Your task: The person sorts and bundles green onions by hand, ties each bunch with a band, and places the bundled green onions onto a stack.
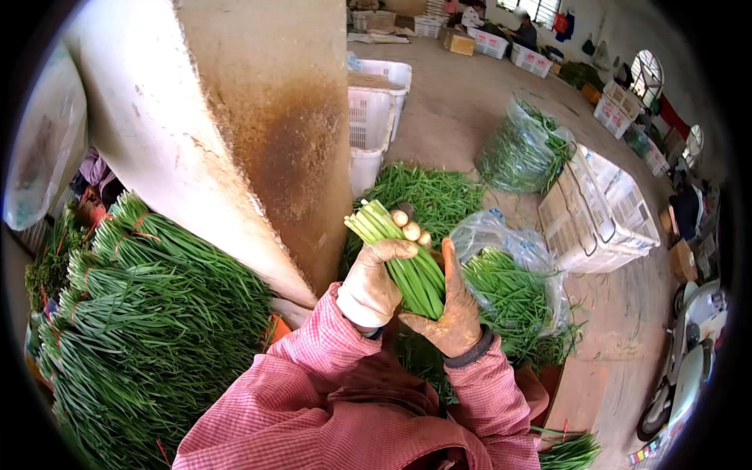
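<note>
A bunch of garlic chives [413,276], pale cut ends toward the upper left, is held up before my chest. Wrapped around its upper part is my left hand [374,280] in a whitish glove, thumb across the front and pale fingertips showing at the far side. My right hand [454,301], in a stained tan glove, cups the lower right side of the bunch, with its thumb across the leaves and its fingers stretched upward. Loose chives [427,196] lie on the floor beyond my hands. An opened plastic bag [509,290] with more chives stands to the right.
A large pile of tied chives [149,313] rises at my left, beside a stained pillar [274,117]. White crates [372,117] stand behind the pillar. At right are another filled bag [521,153], a white crate [599,211] and a scooter [685,360]. People sit far back.
</note>
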The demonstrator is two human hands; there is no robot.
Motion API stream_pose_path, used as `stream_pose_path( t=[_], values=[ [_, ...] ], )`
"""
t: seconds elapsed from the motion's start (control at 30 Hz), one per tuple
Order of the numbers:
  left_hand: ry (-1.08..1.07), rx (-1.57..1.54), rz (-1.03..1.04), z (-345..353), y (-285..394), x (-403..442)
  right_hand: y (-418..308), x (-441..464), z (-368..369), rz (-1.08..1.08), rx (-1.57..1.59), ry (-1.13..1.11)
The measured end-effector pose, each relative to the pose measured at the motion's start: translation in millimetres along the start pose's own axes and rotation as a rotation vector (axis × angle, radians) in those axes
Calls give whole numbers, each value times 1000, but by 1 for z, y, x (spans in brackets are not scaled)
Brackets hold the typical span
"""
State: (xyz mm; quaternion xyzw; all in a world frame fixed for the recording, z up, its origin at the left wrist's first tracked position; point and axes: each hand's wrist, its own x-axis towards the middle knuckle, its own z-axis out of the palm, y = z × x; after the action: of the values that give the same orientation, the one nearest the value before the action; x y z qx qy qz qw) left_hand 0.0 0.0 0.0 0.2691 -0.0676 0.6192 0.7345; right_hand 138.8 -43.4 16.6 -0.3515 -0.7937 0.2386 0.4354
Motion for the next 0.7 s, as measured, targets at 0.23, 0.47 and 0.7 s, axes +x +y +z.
stream_pose_path(
  t=[0.23, 0.47, 0.7],
  values=[
    [185, -120, 154, 5, 35, -13, -23, 52, 28, 166, -401, -198],
    [257, 219, 19, -32, 32, -25, 12, 57, 68, 388, -352, -282],
    [335, -208, 73, -32, 43, 12, 18, -53, -2, 881, 1037, -406]
  ],
)
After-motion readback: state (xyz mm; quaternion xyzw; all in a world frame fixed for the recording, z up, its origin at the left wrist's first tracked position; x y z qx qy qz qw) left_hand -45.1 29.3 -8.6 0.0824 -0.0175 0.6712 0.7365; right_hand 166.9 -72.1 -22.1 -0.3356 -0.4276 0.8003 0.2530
